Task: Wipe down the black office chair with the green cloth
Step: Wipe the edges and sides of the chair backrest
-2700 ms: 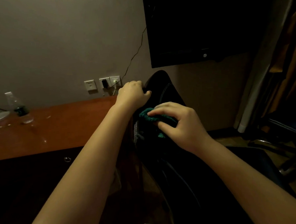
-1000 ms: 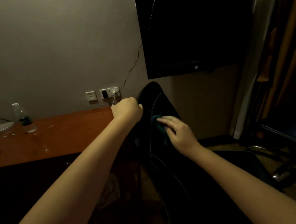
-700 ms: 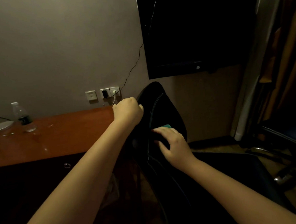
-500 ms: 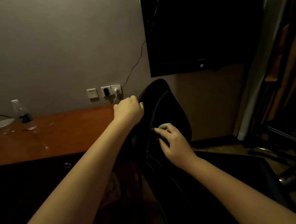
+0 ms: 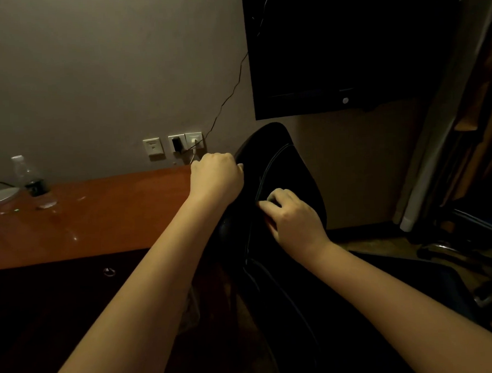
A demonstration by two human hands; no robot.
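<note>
We see the black office chair (image 5: 290,162) just right of the wooden desk (image 5: 104,219), its backrest upright before us and its seat running off to the lower right. Our left hand (image 5: 216,180) grips the upper left edge of the backrest, fingers curled tight round the rim. Our right hand (image 5: 293,216) rests on the front face of the backrest, a little lower and near the left one, its fingers bent inward against the dark upholstery beside a pale seam. The green cloth is hidden in this dim light; we cannot tell whether the right hand holds it or only presses the chair. On the far left of the desk stands a clear plastic bottle (image 5: 30,180). Wall sockets (image 5: 177,144) sit above the desk, and a thin cable (image 5: 226,100) climbs from them towards the dark television (image 5: 346,47) on the wall.
</note>
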